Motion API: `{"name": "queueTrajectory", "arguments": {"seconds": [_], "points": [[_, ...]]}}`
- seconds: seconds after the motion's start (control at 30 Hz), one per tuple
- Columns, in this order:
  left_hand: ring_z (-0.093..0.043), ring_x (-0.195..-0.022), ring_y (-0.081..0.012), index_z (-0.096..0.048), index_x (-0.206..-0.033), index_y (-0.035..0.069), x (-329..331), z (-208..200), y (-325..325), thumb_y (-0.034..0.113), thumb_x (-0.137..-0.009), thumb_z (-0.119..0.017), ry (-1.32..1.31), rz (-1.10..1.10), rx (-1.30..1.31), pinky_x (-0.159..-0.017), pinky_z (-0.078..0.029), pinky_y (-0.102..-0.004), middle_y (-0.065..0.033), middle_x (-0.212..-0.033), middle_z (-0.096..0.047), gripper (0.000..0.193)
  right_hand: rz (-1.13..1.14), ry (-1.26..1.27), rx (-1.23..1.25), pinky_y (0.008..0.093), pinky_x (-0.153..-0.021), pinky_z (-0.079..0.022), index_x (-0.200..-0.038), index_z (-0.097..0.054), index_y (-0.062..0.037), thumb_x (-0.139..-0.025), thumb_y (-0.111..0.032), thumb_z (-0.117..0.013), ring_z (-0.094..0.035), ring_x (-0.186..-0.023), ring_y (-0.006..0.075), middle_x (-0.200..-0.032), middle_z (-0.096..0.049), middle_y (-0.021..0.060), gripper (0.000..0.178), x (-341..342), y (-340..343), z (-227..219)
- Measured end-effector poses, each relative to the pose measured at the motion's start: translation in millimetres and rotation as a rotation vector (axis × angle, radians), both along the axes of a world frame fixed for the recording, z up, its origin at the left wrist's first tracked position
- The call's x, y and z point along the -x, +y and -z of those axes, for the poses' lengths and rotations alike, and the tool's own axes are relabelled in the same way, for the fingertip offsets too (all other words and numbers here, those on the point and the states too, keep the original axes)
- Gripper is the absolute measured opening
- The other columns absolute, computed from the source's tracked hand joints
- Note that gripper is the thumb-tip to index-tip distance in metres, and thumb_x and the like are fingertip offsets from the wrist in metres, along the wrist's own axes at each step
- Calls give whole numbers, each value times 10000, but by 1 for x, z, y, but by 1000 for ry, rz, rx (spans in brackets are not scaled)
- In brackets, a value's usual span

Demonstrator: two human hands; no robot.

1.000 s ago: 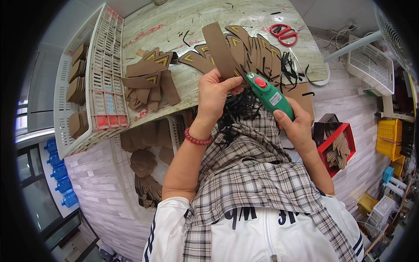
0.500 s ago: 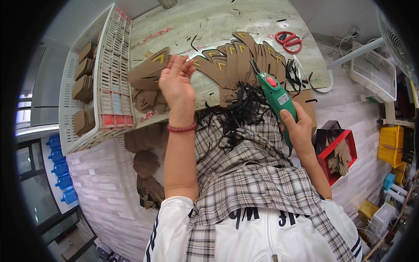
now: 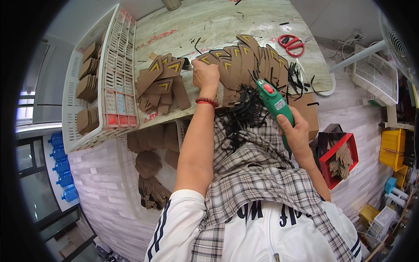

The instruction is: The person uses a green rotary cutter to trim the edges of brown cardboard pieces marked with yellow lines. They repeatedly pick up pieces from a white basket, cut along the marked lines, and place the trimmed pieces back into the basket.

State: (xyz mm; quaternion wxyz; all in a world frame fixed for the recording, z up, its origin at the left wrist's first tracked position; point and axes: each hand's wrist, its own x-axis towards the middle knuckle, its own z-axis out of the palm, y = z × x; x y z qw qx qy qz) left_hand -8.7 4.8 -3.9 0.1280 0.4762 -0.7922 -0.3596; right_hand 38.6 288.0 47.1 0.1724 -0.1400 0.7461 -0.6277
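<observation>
In my right hand (image 3: 297, 133) is a green handheld electric cutter (image 3: 275, 100) with a red button, its small blades pointing up and left. Closed at the left end of a fanned row of flat brown pieces (image 3: 235, 65), my left hand (image 3: 206, 75) grips the end piece, though its fingertips are partly hidden. Yellow V marks and dark edges show on these pieces. To the left of that hand, more marked brown pieces (image 3: 163, 81) lie in a loose heap. Black trimmed strips (image 3: 248, 105) are bunched on the table's near edge and my checked apron (image 3: 257, 174).
Red-handled scissors (image 3: 291, 45) lie at the table's far right. A white slatted basket (image 3: 118, 87) with stacked brown pieces stands at the left. Below the table are another crate (image 3: 174, 163) of brown pieces and a red-rimmed box (image 3: 322, 163). A fan (image 3: 395, 35) stands right.
My left hand has moved right from the loose heap to the fanned row and closed. Pieces in the heap now lie spread. The cutter stays in my right hand, nearly unmoved.
</observation>
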Motion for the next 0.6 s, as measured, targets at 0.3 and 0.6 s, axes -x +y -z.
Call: {"name": "queueTrajectory", "arguments": {"seconds": [0.3,0.6], "points": [[-587,-1004,-389,-386,-1142,-52,34,3,-6,192,-688,-759,39,-37,76,-852,-474,-456,-263,-1080,-567,636,17,-6,-22,208,-496,-401,-1074,-598,5,-874,-283,-663,-481,-551,44,-689,-552,-14,357,3,2,6],[-626,-699,-167,-614,-894,16,39,41,-27,39,-810,-665,683,-53,-232,-588,-496,-285,-63,-859,-641,101,12,-16,-24,214,-482,-381,-1070,-603,7,-874,-272,-662,-462,-545,39,-678,-550,-18,346,6,-9,6]]}}
